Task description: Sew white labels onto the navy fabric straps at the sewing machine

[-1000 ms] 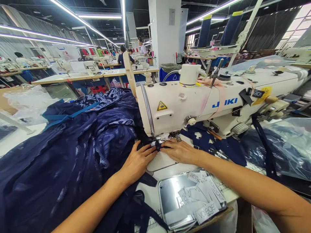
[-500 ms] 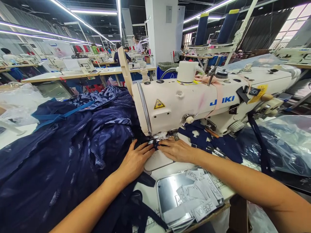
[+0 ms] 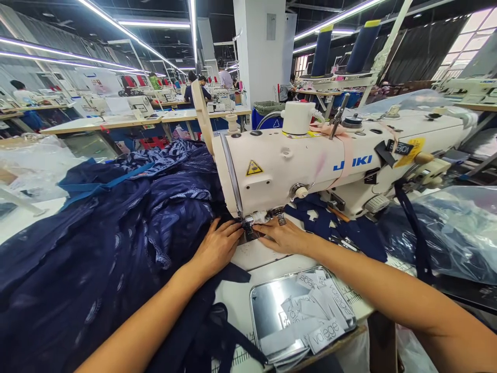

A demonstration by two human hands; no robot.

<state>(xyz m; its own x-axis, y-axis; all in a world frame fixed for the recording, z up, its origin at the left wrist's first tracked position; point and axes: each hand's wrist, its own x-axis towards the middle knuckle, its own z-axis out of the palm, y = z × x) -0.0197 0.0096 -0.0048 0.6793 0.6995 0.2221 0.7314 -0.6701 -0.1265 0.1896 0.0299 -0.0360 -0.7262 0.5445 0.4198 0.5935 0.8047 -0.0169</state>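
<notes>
Navy fabric [image 3: 163, 212] heaps over the left of the table and runs up to the needle area of the white sewing machine [image 3: 272, 166]. My left hand [image 3: 219, 246] lies flat there, fingers stretched along the fabric's edge by the presser foot [image 3: 248, 223]. From the other side my right hand [image 3: 285, 235] reaches in, its fingertips at the foot and its fingers extended. A small dark piece [image 3: 249, 233] shows between the hands; its kind is unclear. The machine head partly hides the right fingertips.
A metal tray [image 3: 267, 295] of printed white labels [image 3: 326, 331] sits at the front. Navy scraps [image 3: 361, 235] and scissors [image 3: 345, 243] lie to the right, beside a clear plastic bag [image 3: 450, 233]. Thread cones [image 3: 363, 49] stand behind. Other people sit in the background.
The hands have shifted slightly at the presser foot, and the right fingers are more spread. More of the machine's plate shows between them. The camera view has moved a little.
</notes>
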